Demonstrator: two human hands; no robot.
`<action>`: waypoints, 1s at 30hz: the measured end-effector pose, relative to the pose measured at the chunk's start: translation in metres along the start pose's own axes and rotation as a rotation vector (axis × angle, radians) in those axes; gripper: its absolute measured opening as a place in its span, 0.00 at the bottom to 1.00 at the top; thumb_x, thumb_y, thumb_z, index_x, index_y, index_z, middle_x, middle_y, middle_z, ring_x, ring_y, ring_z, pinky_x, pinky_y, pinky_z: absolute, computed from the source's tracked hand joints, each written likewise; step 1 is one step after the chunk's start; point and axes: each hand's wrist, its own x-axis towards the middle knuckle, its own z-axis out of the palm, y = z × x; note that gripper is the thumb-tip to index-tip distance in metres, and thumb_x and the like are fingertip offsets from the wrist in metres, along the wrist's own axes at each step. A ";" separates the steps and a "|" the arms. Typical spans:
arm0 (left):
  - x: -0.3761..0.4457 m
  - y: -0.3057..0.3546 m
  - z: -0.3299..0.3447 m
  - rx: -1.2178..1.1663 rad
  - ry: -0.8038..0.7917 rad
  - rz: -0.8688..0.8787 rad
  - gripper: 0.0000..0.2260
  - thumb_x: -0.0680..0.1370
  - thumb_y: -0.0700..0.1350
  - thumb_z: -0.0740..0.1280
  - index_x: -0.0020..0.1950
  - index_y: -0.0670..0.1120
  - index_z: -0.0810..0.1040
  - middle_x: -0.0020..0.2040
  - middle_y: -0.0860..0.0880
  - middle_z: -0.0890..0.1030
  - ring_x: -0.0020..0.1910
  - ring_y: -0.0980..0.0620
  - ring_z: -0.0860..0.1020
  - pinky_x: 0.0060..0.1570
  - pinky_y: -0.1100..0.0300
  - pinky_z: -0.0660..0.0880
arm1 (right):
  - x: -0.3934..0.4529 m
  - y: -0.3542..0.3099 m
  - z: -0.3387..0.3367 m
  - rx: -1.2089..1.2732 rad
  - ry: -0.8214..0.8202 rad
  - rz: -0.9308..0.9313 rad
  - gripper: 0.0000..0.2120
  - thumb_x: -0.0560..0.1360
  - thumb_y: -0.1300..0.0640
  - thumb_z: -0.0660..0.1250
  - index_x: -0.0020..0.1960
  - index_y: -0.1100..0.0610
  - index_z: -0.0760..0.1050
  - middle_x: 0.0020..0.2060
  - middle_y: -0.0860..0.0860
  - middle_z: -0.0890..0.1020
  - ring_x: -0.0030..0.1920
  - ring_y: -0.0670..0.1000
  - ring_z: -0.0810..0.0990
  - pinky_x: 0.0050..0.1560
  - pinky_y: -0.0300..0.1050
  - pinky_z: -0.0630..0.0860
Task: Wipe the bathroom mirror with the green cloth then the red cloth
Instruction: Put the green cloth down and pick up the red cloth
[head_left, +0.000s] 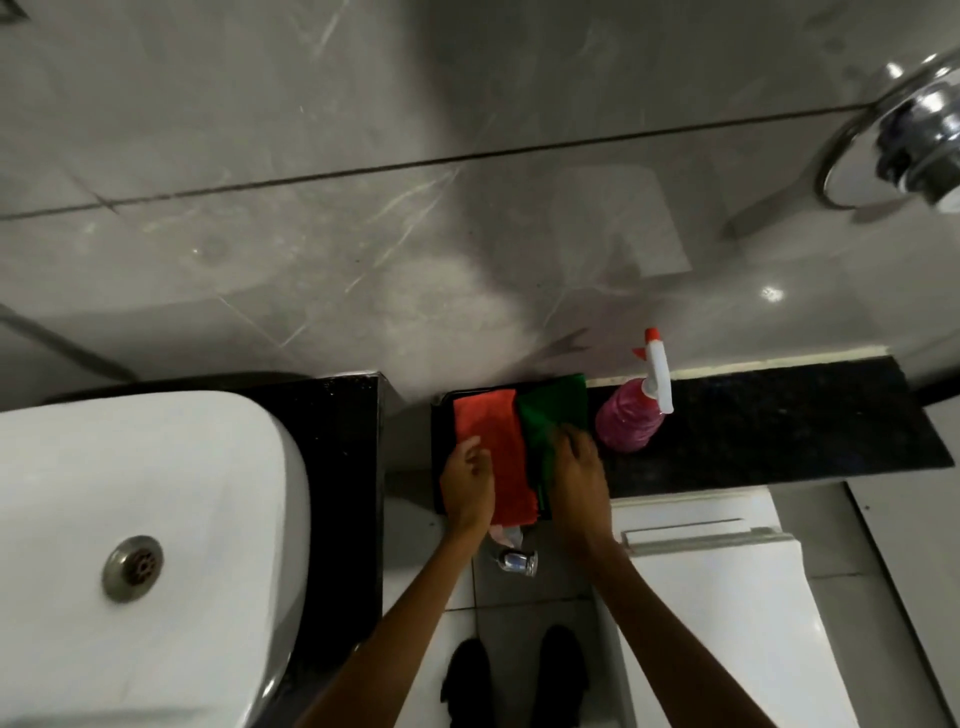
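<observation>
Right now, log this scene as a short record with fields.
place: bathroom ledge between sink and toilet
tray: black, holds both cloths
red cloth: left side, left hand on it
green cloth: right side, right hand on it
spray bottle: pink, upright, right of the tray
mirror: not in view

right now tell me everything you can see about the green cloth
The green cloth is dark green, soft fabric, folded flat. It lies on the black tray, beside the red cloth and just left of the pink spray bottle. Its far corner runs past the tray's back edge. The right hand rests on its near part, fingers pressing into the fabric.
</observation>
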 end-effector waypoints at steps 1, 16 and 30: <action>0.004 -0.007 0.001 0.052 0.013 0.020 0.17 0.84 0.42 0.62 0.73 0.41 0.75 0.69 0.40 0.79 0.67 0.41 0.79 0.67 0.49 0.76 | -0.001 -0.007 -0.001 -0.002 -0.072 -0.068 0.19 0.81 0.64 0.64 0.72 0.60 0.74 0.67 0.61 0.79 0.65 0.61 0.80 0.63 0.50 0.80; 0.031 -0.007 -0.010 -0.284 -0.265 -0.148 0.16 0.80 0.43 0.70 0.66 0.40 0.79 0.61 0.38 0.84 0.61 0.40 0.81 0.67 0.43 0.76 | 0.018 -0.021 0.024 0.379 -0.212 0.080 0.21 0.81 0.68 0.59 0.73 0.61 0.73 0.68 0.60 0.80 0.67 0.60 0.79 0.64 0.36 0.69; -0.107 0.146 -0.264 -0.490 -0.303 0.423 0.19 0.78 0.38 0.69 0.67 0.52 0.77 0.59 0.48 0.87 0.54 0.54 0.86 0.50 0.60 0.83 | -0.031 -0.248 -0.177 0.855 -0.264 -0.273 0.15 0.78 0.68 0.69 0.64 0.61 0.79 0.53 0.53 0.87 0.49 0.40 0.86 0.55 0.44 0.81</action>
